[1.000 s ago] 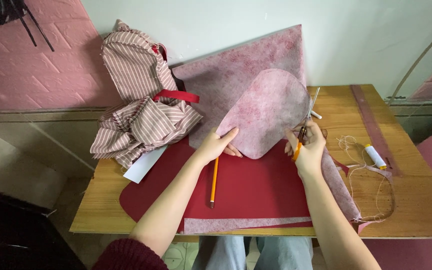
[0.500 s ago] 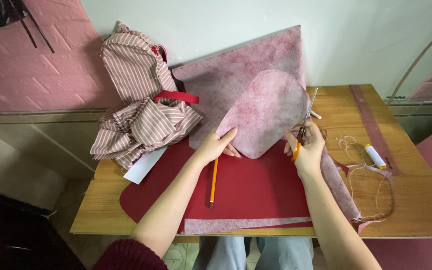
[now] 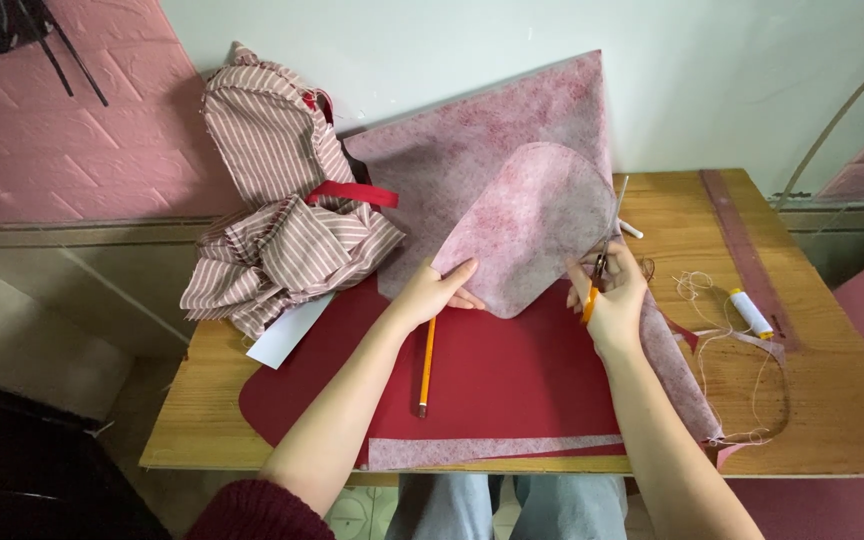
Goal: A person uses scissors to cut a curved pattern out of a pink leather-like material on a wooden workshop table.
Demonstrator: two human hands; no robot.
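One rounded, mottled pink fabric piece [image 3: 537,225] curls upright, edge lifted.

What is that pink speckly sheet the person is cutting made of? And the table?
The pink speckled sheet looks like thin non-woven fabric, maybe interfacing: matt, mottled, bending softly where the left hand lifts it. The right hand cuts it with orange-handled scissors. The table looks like wood, with visible grain and a slight sheen.
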